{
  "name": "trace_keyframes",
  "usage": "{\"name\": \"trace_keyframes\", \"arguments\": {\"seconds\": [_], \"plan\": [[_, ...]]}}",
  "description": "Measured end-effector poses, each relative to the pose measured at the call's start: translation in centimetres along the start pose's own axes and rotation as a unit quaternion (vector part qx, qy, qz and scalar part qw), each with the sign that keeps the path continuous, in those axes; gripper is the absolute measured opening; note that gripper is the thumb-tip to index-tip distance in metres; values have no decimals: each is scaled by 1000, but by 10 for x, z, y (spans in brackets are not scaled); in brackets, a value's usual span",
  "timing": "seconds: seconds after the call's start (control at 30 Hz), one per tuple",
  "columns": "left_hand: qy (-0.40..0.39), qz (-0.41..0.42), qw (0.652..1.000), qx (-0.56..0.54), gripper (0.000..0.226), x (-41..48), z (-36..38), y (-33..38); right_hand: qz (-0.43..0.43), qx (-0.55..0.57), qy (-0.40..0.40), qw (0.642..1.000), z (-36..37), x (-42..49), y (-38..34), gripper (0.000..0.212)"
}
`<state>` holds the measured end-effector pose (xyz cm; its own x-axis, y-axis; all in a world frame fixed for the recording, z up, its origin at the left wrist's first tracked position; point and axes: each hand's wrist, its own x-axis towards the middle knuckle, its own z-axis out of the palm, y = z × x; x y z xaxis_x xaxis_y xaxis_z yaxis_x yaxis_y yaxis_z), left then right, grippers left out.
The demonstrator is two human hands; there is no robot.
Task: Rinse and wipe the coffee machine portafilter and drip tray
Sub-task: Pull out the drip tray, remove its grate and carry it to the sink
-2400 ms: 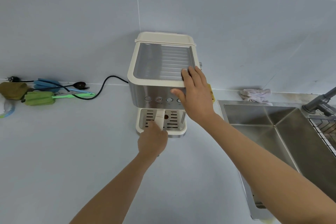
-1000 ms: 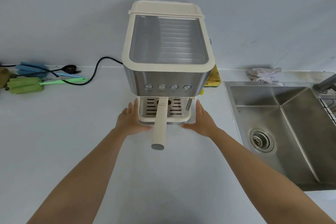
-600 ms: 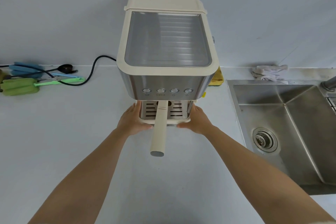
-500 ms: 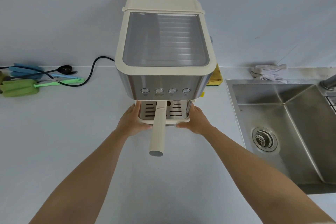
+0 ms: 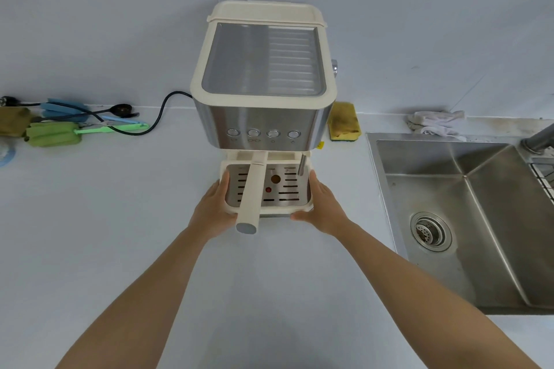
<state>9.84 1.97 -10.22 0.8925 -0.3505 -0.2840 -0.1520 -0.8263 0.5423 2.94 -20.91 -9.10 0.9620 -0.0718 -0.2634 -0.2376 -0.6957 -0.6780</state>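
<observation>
A cream and steel coffee machine (image 5: 263, 117) stands on the white counter against the wall. Its cream drip tray (image 5: 307, 207), topped by a slotted steel grate, sticks out from the base toward me. My left hand (image 5: 214, 211) grips the tray's left side and my right hand (image 5: 322, 208) grips its right side. The portafilter's cream handle (image 5: 251, 192) is locked in the machine and points toward me over the tray; its basket is hidden under the machine's front.
A steel sink (image 5: 467, 219) with a drain lies to the right, a tap (image 5: 538, 139) at its far corner. A yellow sponge (image 5: 343, 126) and a white cloth (image 5: 434, 123) lie by the wall. Brushes (image 5: 54, 133) and the black power cord (image 5: 159, 117) lie at the left.
Both hands came from the machine's top and handle down to the drip tray's sides and closed on it. The tray has slid out toward me, showing more of its grate.
</observation>
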Motion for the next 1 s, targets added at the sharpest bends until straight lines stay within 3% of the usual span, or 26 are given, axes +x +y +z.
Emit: {"name": "trace_keyframes", "arguments": {"seconds": [0.17, 0.27, 0.4, 0.6, 1.0], "plan": [[15, -4, 999, -50, 118, -36, 13, 9, 5, 8, -9, 1000, 3, -31, 9, 105], [25, -9, 995, -94, 109, -57, 24, 13, 2, 2, -10, 1000, 3, -51, 14, 106], [8, 1, 996, -88, 97, -81, 40, 15, 9, -15, -1, 1000, 7, -82, 19, 110], [-20, 31, 995, -90, 114, -116, 63, 20, 44, -10, 20, 999, 19, -135, 31, 111], [-69, 51, 995, -42, 116, -171, 98, 35, 92, -15, 16, 996, 34, -212, 56, 114]]}}
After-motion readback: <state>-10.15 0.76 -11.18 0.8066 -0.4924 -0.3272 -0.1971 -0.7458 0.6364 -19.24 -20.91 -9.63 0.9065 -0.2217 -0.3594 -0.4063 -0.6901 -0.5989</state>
